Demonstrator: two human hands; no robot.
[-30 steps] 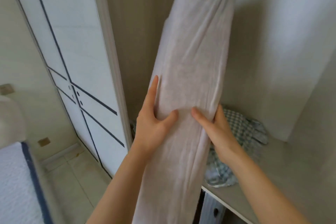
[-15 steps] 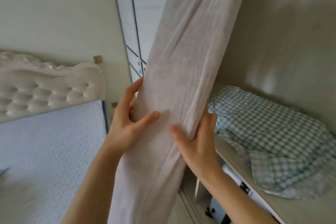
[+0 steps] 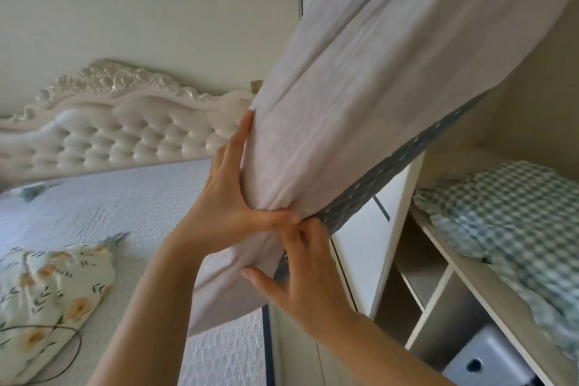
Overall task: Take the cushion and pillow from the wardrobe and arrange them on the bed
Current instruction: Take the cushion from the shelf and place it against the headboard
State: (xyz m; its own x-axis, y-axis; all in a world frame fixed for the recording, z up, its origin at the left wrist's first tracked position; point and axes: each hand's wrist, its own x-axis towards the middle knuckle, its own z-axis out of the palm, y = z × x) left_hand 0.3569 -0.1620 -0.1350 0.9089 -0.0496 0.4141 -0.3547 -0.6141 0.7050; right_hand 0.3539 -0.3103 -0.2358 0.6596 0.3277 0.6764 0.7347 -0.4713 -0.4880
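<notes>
Bed – quilted, floral pillow on it | left hand, right hand – grip closed on long cushion

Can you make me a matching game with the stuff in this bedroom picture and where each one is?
Things:
1. long white cushion
2. floral pillow
3. checked cloth
4. tufted headboard

Places:
A. lying on the wardrobe shelf
B. standing against the wall behind the bed
C. held up in the air by both hands
D. lying flat on the bed

Right pairs: 1-C, 2-D, 3-A, 4-B. The left hand and right hand both grip the cushion near its lower end.
</notes>
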